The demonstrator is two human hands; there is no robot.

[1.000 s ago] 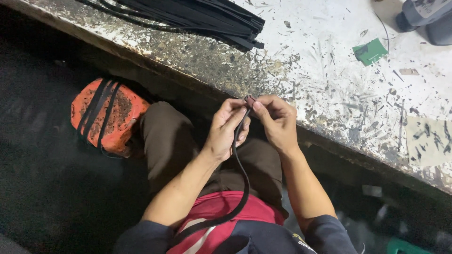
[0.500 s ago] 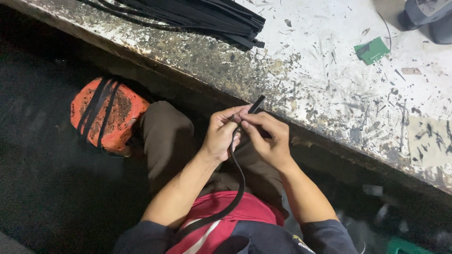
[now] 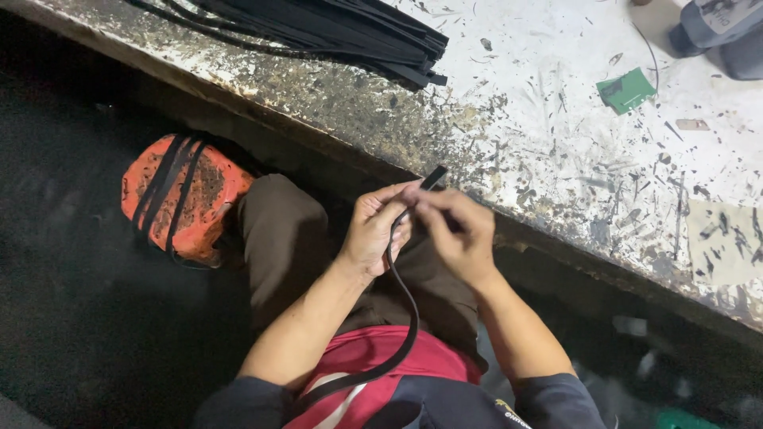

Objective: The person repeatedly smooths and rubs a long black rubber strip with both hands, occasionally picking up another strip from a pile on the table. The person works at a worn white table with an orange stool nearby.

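Fingers (image 3: pixel 401 208) of our left hand (image 3: pixel 373 234) curl around a black strap (image 3: pixel 409 310), pinching it near its upper end, which sticks up just past the fingertips toward the edge of the bench (image 3: pixel 556 159). Our right hand (image 3: pixel 459 234) meets it from the other side, thumb and forefinger closed on the same strap just beside the left grip. Both forearms angle inward from our lap, wrists bent, hands held in front of the bench edge above our knees. From the grip the strap hangs down in a curve across our red apron (image 3: pixel 373 365). A bundle of black strips (image 3: pixel 350 32) lies on the bench, well apart.
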